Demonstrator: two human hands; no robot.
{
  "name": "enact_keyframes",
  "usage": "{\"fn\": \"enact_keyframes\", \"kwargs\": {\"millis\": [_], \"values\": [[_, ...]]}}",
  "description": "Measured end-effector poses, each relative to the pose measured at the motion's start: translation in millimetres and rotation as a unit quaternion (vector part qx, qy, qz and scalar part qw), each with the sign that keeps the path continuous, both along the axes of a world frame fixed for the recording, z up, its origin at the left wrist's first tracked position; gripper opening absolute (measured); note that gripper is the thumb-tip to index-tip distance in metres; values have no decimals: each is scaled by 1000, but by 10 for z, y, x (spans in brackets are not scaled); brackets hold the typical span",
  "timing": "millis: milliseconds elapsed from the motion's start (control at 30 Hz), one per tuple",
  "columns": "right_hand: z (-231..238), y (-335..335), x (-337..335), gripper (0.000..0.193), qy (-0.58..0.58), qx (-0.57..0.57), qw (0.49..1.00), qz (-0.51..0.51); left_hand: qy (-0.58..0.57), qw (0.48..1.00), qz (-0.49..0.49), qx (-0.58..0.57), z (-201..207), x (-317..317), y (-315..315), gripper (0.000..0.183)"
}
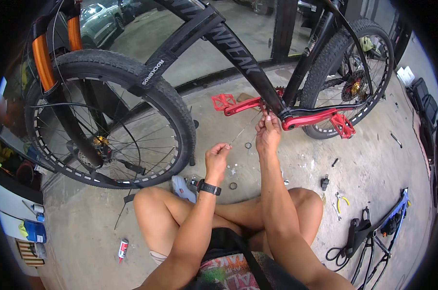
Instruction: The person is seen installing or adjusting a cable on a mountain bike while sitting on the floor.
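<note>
A mountain bike stands in front of me, its black frame (238,55) sloping down to a red crank arm (308,119) and red pedals (223,103). My left hand (217,162), with a watch on the wrist, pinches the end of a thin cable (240,132). From there the cable slants up toward the bottom bracket, where its far end is hard to follow. My right hand (268,135) is raised to the underside of the frame beside the cranks, its fingertips closed together. What lies between those fingertips is too small to tell.
The front wheel (173,104) stands at the left, the rear wheel (320,72) at the right. On the floor lie yellow-handled pliers (343,201), a small black part (324,182), a red-and-white bottle (123,250) and black rings (233,185). Another frame (373,246) rests at lower right.
</note>
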State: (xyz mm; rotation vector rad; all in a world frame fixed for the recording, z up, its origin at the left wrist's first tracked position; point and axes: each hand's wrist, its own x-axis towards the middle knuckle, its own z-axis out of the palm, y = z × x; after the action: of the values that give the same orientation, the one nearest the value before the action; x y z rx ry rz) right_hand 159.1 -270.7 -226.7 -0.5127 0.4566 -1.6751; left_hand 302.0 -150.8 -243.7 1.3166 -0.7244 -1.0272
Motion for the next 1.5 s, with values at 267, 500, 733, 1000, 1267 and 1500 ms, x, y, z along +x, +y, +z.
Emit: {"fn": "enact_keyframes", "kwargs": {"millis": [267, 500, 733, 1000, 1267, 1500], "values": [[-15, 0, -70, 13, 13, 68, 997, -15, -140, 989, 4, -55, -83, 13, 80, 13], [172, 2, 8, 13, 17, 98, 995, -26, -121, 989, 6, -86, -216, -129, 116, 13], [118, -34, 13, 10, 5, 75, 997, -12, -16, 998, -20, -55, -244, -200, 127, 12], [64, -25, 18, 9, -1, 56, 998, -13, -135, 983, 33, -122, -355, -114, 155, 13], [21, -26, 0, 6, -17, 15, 1000, -19, -12, 998, -6, -56, -135, -278, 158, 13], [44, -34, 35, 10, 7, 12, 999, -36, 235, 968, -73, 48, -47, -268, 234, 12]]}}
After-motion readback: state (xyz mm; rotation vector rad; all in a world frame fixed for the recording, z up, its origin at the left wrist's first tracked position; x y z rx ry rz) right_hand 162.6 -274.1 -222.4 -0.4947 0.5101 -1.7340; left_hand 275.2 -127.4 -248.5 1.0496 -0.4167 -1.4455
